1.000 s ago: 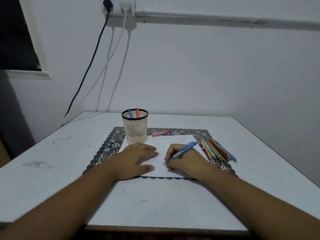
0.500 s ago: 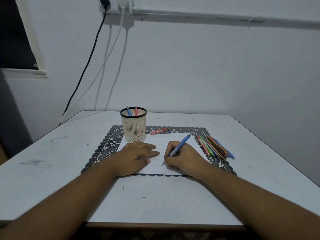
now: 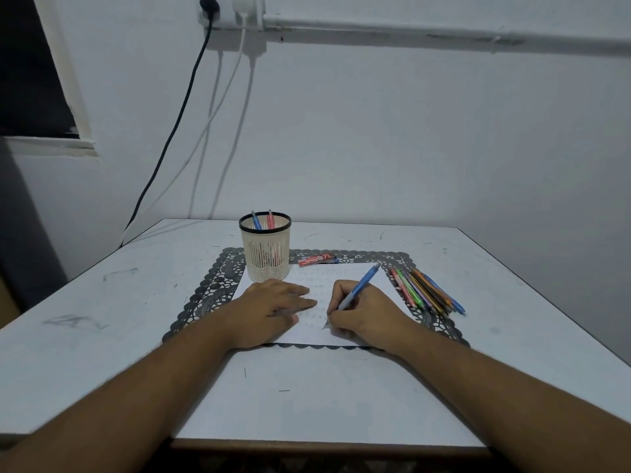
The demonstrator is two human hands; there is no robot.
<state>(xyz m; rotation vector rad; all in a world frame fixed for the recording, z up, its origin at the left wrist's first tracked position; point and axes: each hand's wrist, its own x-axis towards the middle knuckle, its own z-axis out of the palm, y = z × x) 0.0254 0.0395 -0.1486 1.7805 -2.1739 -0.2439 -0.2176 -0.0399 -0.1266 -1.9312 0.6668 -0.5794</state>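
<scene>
A white sheet of paper lies on a dark lace placemat in the middle of the table. My right hand grips a blue pen with its tip down on the sheet near the lower middle. My left hand rests flat on the paper's left part, fingers straight and pointing right. Faint rows of writing show on the sheet above the hands.
A cream mesh pen cup holding a blue and a red pen stands behind my left hand. A small red box lies behind the paper. Several coloured pens lie in a row at the right. Cables hang down the wall.
The pen in my right hand has tilted more upright and its tip has shifted slightly on the paper. My left hand stays flat on the sheet.
</scene>
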